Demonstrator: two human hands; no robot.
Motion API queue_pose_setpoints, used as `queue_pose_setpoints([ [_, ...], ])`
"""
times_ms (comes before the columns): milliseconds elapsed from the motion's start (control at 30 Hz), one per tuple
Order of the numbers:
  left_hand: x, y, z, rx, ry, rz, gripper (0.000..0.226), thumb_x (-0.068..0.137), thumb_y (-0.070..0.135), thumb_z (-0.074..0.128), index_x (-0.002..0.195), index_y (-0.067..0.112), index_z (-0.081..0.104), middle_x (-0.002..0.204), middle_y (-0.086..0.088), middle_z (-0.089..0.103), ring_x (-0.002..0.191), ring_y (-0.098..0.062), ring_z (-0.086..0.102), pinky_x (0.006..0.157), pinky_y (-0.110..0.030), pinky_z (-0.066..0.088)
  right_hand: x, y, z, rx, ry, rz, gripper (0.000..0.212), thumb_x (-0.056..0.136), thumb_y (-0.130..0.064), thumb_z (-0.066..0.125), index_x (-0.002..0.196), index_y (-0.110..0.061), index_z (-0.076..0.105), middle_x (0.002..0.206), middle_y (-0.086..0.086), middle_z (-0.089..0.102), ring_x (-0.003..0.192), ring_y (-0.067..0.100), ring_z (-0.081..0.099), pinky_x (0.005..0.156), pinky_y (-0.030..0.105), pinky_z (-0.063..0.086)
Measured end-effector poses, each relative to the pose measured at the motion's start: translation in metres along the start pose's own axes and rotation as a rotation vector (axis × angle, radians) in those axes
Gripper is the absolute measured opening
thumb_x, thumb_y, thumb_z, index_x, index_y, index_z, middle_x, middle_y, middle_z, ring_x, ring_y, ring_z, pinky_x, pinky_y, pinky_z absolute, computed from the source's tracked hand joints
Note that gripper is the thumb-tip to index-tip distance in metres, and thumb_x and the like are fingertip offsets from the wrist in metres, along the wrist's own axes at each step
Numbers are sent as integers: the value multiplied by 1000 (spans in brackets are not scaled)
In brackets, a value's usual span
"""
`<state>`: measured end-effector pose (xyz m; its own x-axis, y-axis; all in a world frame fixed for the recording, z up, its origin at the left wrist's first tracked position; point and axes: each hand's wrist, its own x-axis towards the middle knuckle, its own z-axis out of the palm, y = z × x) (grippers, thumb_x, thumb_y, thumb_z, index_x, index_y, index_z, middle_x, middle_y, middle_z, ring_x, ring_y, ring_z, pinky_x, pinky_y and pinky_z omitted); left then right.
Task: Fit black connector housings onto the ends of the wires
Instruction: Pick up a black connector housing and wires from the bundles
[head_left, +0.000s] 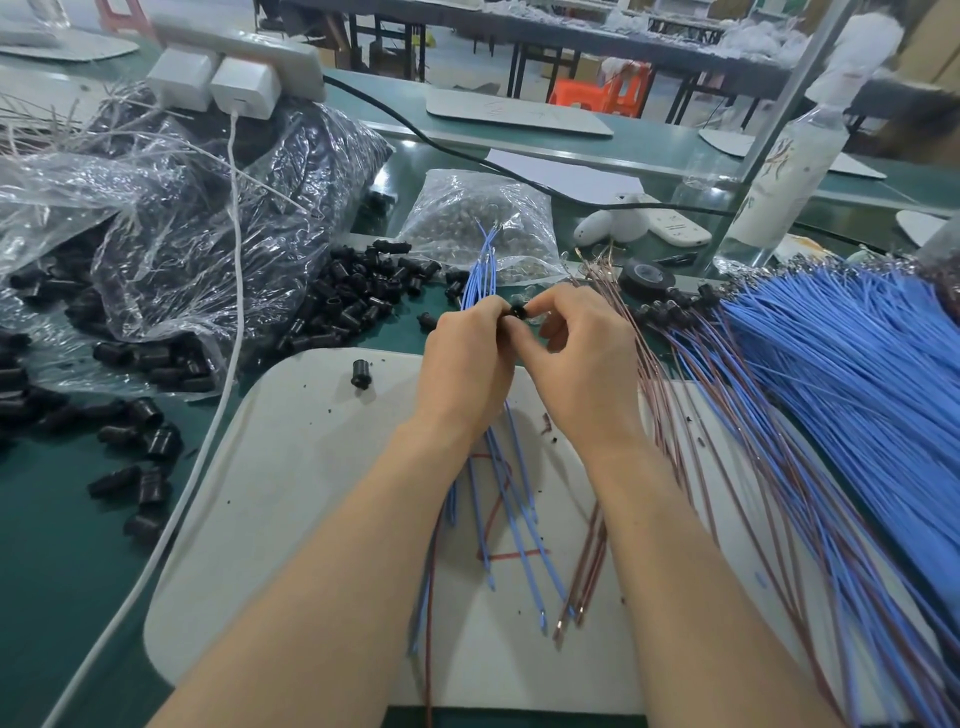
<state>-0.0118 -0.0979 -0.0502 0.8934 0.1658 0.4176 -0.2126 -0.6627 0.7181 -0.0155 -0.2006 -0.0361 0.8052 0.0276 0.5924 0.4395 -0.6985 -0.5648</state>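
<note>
Head view: over a green bench (62, 561), left hand (462, 358) and right hand (584, 358) pinch one black housing (518, 312).

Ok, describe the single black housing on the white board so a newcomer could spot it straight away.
Start at the white board under the forearms. Near its far left corner, left of the left hand, one black connector housing sits by itself. The other loose housings lie heaped on the green table; this alone is on the white.
</note>
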Motion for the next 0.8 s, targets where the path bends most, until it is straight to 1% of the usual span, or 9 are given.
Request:
queue_pose_setpoints([
  [100, 1, -2, -2, -1, -4, 16, 13, 86, 4, 48, 78, 3, 59, 63, -13, 57, 64, -34, 51, 59, -39, 44, 1, -1, -2, 29, -27, -4, 14, 83, -25, 72, 87, -14, 65, 78, -3, 56, 68, 15, 53, 69, 32, 47],
  [200, 1, -3, -3, -37, 13, 33, 14, 88, 5, 51, 74, 3, 56, 63, -12, 58, 63, -33, 51, 60, -40, 45, 2, -1, -7, 86, -71, 21, 12, 85, -27, 69, 87, -16, 67, 80, -1, 63, 70, 12, 58, 69, 24, 47],
  [267, 2, -4, -3, -68, 16, 43, 15, 90, 11, 55, 77, 7, 60, 66, -9, 62, 66, -32, 55, 63, -38, 46, 5, 0, -12, 150, -79, 60, 7, 89, -20, 63, 88, -16, 69, 81, -1, 67, 72, 9, 60, 71, 21, 48],
  [333, 3, -4, -3, -85, 7, 42, 14, 92, 15, 57, 84, 7, 64, 73, -10, 67, 71, -32, 60, 69, -39, 49, 9, 2, -20, 205, -84, 99, 14, 90, -12, 57, 92, -18, 70, 80, -2, 68, 70, 6, 59, 69, 17, 47],
  [433, 4, -5, -2, -96, 7, 7, 12, 91, 17, 58, 85, 8, 64, 76, -10, 69, 74, -30, 62, 72, -41, 50, 12, 3, -29, 298, -105, 129, 15, 89, -10, 58, 97, -21, 64, 81, -2, 68, 74, 10, 63, 71, 19, 49],
  [500, 4, -3, -2, -94, 14, -1, 12, 91, 17, 58, 85, 9, 64, 77, -9, 69, 74, -30, 61, 73, -41, 50, 12, 1, -31, 331, -118, 125, 13, 87, -9, 62, 95, -19, 61, 81, -3, 67, 75, 12, 64, 72, 20, 50],
  [633, 3, -1, -4, -78, 21, 27, 13, 91, 15, 57, 86, 7, 65, 76, -10, 68, 73, -31, 58, 71, -41, 48, 11, -4, -31, 281, -147, 79, 9, 84, -9, 67, 87, -17, 65, 78, -8, 67, 74, 5, 63, 74, 16, 50],
  [700, 2, 0, -5, -72, 16, 38, 12, 91, 12, 56, 88, 6, 65, 77, -12, 68, 74, -33, 58, 71, -42, 48, 10, -6, -30, 233, -158, 56, 8, 84, -8, 66, 86, -16, 67, 76, -10, 67, 71, 1, 62, 72, 12, 49],
  [800, 2, 2, -7, -60, 12, 51, 13, 91, 10, 54, 91, 4, 65, 79, -14, 68, 75, -35, 57, 71, -44, 47, 10, -8, -30, 189, -151, 32, 8, 83, -6, 66, 85, -13, 68, 73, -10, 66, 70, 2, 61, 69, 7, 46],
])
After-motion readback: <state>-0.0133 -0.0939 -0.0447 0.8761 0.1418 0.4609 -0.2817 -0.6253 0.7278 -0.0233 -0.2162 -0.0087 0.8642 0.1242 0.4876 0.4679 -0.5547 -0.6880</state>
